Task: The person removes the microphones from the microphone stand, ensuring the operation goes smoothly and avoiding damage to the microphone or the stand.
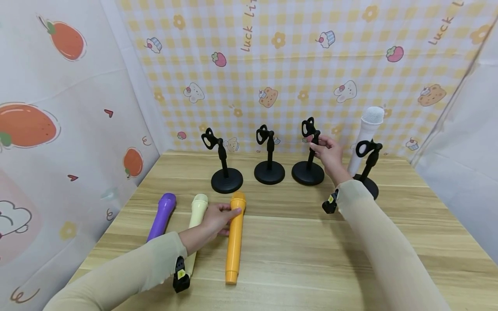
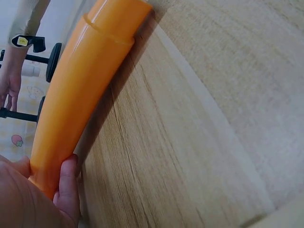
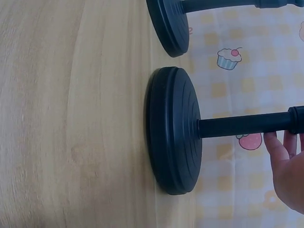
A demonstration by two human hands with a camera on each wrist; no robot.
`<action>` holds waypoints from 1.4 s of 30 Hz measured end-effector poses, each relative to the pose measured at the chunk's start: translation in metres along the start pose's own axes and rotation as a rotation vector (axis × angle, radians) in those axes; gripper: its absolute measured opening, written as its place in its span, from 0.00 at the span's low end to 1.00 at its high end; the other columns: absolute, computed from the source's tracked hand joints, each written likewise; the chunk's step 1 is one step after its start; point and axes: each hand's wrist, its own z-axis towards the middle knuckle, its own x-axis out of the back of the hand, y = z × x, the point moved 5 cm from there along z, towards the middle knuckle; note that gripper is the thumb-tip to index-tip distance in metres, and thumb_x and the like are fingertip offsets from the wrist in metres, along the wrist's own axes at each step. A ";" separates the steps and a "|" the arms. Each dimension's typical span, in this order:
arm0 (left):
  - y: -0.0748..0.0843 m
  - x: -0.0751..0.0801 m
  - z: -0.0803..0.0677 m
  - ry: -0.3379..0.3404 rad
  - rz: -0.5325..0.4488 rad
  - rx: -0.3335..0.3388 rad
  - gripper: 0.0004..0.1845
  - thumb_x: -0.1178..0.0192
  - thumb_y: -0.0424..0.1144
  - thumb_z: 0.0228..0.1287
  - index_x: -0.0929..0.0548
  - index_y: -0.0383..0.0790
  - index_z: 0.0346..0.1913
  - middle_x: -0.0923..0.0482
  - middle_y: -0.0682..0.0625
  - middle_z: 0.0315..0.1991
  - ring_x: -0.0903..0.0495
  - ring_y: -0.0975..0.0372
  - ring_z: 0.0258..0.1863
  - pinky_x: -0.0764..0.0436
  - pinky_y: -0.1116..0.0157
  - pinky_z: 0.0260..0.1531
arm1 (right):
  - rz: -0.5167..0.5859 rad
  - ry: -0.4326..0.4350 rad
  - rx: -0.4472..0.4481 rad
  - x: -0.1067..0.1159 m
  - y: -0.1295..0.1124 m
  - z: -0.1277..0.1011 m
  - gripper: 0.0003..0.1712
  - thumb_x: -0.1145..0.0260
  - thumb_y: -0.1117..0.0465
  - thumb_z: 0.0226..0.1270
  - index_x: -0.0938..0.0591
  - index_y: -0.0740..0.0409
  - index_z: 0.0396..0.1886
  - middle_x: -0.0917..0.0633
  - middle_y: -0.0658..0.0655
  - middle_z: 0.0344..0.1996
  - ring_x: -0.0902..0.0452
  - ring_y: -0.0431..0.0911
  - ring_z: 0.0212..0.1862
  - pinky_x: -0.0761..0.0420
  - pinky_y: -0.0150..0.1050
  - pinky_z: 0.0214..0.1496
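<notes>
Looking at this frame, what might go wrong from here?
1. The left hand holds the orange microphone only near its head, so the long body could swing or slip when lifted.
2. The right hand holds the third stand high on its post; a push might tip it toward the neighbouring stand with the white microphone.

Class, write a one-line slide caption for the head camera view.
Left hand grips the orange microphone lying on the wooden table, while the right hand holds an empty black stand.
</notes>
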 end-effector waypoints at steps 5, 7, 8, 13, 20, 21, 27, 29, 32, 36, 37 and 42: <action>0.001 -0.001 0.000 0.004 0.003 -0.002 0.22 0.32 0.42 0.62 0.22 0.30 0.53 0.19 0.43 0.33 0.19 0.60 0.24 0.17 0.60 0.19 | 0.025 -0.001 0.004 0.000 0.001 0.000 0.24 0.29 0.68 0.60 0.21 0.63 0.57 0.21 0.53 0.39 0.18 0.38 0.36 0.17 0.34 0.41; 0.001 -0.001 0.000 0.006 0.008 -0.004 0.22 0.32 0.42 0.62 0.22 0.30 0.53 0.19 0.43 0.33 0.19 0.60 0.24 0.17 0.60 0.19 | 0.022 -0.001 0.009 -0.001 0.001 0.000 0.24 0.29 0.69 0.60 0.21 0.64 0.57 0.21 0.53 0.38 0.18 0.38 0.36 0.17 0.34 0.41; 0.001 -0.001 -0.001 0.007 0.011 -0.005 0.22 0.32 0.42 0.62 0.22 0.30 0.53 0.19 0.43 0.33 0.19 0.60 0.25 0.17 0.60 0.19 | 0.020 -0.004 0.013 -0.001 0.002 0.000 0.24 0.29 0.69 0.60 0.21 0.65 0.57 0.21 0.53 0.38 0.18 0.39 0.36 0.17 0.35 0.41; 0.001 -0.001 -0.001 0.012 0.021 -0.008 0.22 0.31 0.42 0.61 0.21 0.30 0.51 0.19 0.43 0.33 0.19 0.60 0.24 0.17 0.59 0.19 | 0.017 -0.020 0.024 -0.002 0.003 0.000 0.24 0.30 0.70 0.61 0.22 0.68 0.58 0.21 0.53 0.38 0.17 0.39 0.37 0.17 0.38 0.44; 0.003 -0.002 -0.001 0.025 0.036 -0.036 0.21 0.31 0.41 0.61 0.21 0.29 0.49 0.20 0.43 0.34 0.20 0.60 0.25 0.17 0.58 0.19 | 0.022 -0.012 0.025 -0.002 0.004 0.000 0.25 0.30 0.70 0.61 0.22 0.69 0.58 0.21 0.53 0.37 0.18 0.39 0.37 0.17 0.37 0.44; 0.003 -0.002 -0.001 0.026 0.039 -0.039 0.20 0.31 0.41 0.61 0.20 0.29 0.49 0.20 0.43 0.34 0.20 0.60 0.25 0.17 0.58 0.19 | 0.018 -0.010 0.024 -0.002 0.004 0.000 0.24 0.30 0.70 0.61 0.22 0.68 0.58 0.21 0.53 0.37 0.18 0.39 0.37 0.17 0.37 0.44; 0.003 -0.003 -0.002 0.034 0.051 -0.040 0.20 0.31 0.42 0.61 0.20 0.29 0.49 0.21 0.42 0.34 0.20 0.59 0.26 0.16 0.58 0.20 | 0.013 -0.004 0.012 -0.001 0.004 -0.001 0.23 0.28 0.68 0.60 0.21 0.64 0.56 0.22 0.53 0.39 0.19 0.39 0.38 0.17 0.37 0.45; 0.004 -0.002 -0.002 0.040 0.064 -0.038 0.22 0.31 0.42 0.61 0.21 0.29 0.49 0.21 0.42 0.35 0.20 0.59 0.26 0.16 0.58 0.20 | 0.019 -0.004 0.009 -0.001 0.003 -0.001 0.23 0.28 0.67 0.59 0.21 0.62 0.56 0.22 0.53 0.38 0.19 0.39 0.38 0.17 0.37 0.45; 0.005 -0.002 -0.002 0.042 0.081 -0.039 0.23 0.31 0.43 0.60 0.22 0.28 0.50 0.21 0.42 0.36 0.19 0.59 0.28 0.16 0.59 0.21 | 0.043 -0.008 0.004 0.000 0.003 -0.001 0.24 0.27 0.67 0.58 0.20 0.62 0.56 0.22 0.53 0.38 0.19 0.39 0.38 0.17 0.37 0.45; 0.006 -0.002 -0.003 0.040 0.084 -0.035 0.24 0.31 0.43 0.61 0.23 0.28 0.51 0.21 0.41 0.37 0.19 0.58 0.29 0.16 0.58 0.21 | 0.045 -0.011 0.004 0.000 0.003 -0.001 0.25 0.27 0.67 0.58 0.21 0.62 0.57 0.21 0.53 0.38 0.19 0.39 0.38 0.18 0.38 0.46; 0.006 -0.002 -0.002 0.039 0.083 -0.034 0.24 0.31 0.43 0.61 0.23 0.29 0.51 0.21 0.41 0.38 0.19 0.58 0.29 0.16 0.58 0.21 | 0.037 -0.011 0.003 0.000 0.003 -0.001 0.26 0.27 0.66 0.58 0.21 0.62 0.57 0.21 0.53 0.39 0.19 0.39 0.38 0.18 0.38 0.46; 0.005 -0.002 -0.002 0.037 0.078 -0.027 0.23 0.31 0.43 0.61 0.23 0.29 0.51 0.21 0.41 0.38 0.19 0.58 0.30 0.16 0.57 0.22 | 0.008 -0.012 -0.001 0.000 0.004 -0.001 0.27 0.27 0.65 0.59 0.22 0.62 0.59 0.22 0.54 0.41 0.19 0.40 0.39 0.18 0.38 0.47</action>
